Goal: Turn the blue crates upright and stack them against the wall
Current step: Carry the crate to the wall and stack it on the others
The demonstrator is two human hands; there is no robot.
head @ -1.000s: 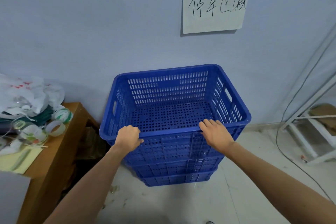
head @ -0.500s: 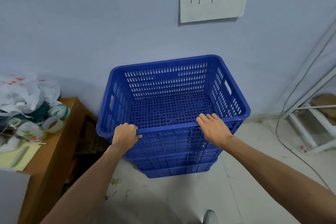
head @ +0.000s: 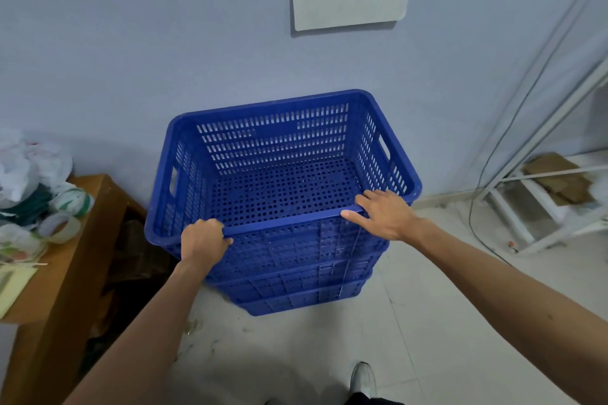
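- Change observed: over the last second the top crate [head: 273,128] has come to sit lower in the view, close over the crates beneath it. We read this as the crate settling into the stack [head: 296,301], though part of the shift may be the camera's own movement.
- Left hand [head: 204,240]: it still grips the near rim of the top crate, with its fingers curled over the edge.
- Right hand [head: 385,214]: a second ago its fingers hooked over the rim. Now they lie nearly straight across the near right corner, with the thumb stretched along the front edge. The hand rests on the rim and grips nothing.
- Position of the task item: the top crate stands upright, open side up, nested on several blue crates on the floor [head: 411,339]. The far rim stands near the wall [head: 131,43]; we cannot tell whether it touches.
- Meaning for the task: we judge this crate placed, with release under way. No other crates are in view, so we cannot tell whether more remain.
- Writing: a paper sheet [head: 348,10] on the wall above the stack carries handwritten characters. We read them as 停车区域 ("parking area"). The frame cuts off its top edge.
- Markings: no brand or label is legible on the crates. The tape rolls [head: 65,227] on the wooden table [head: 82,273] to the left show print too small to read.
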